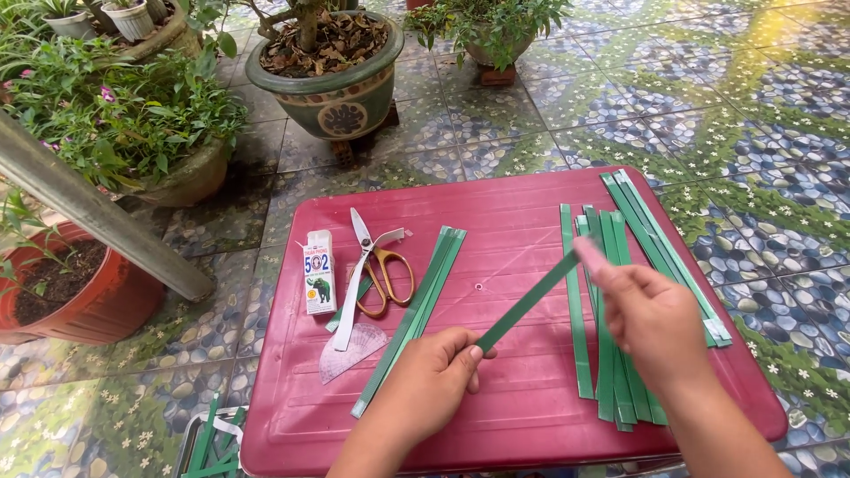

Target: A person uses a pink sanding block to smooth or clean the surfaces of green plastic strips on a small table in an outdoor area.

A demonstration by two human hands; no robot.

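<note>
Patterned garden tiles surround a red counter [531, 204], above which the left hand [429, 385] and right hand [651, 319] pinch opposite ends of a flat green strip [524, 304], held taut and slanting. Scissors [379, 264] lie nearby.

A single head-worn camera looks steeply down and forward over a red desk [531, 212] from close above. The desk fills the lower centre; the wearer's forearms enter from 6 o'clock. Tiled floor [708, 106] spreads toward 12 and 3 o'clock, potted plants [328, 80] toward 11 o'clock.
</note>
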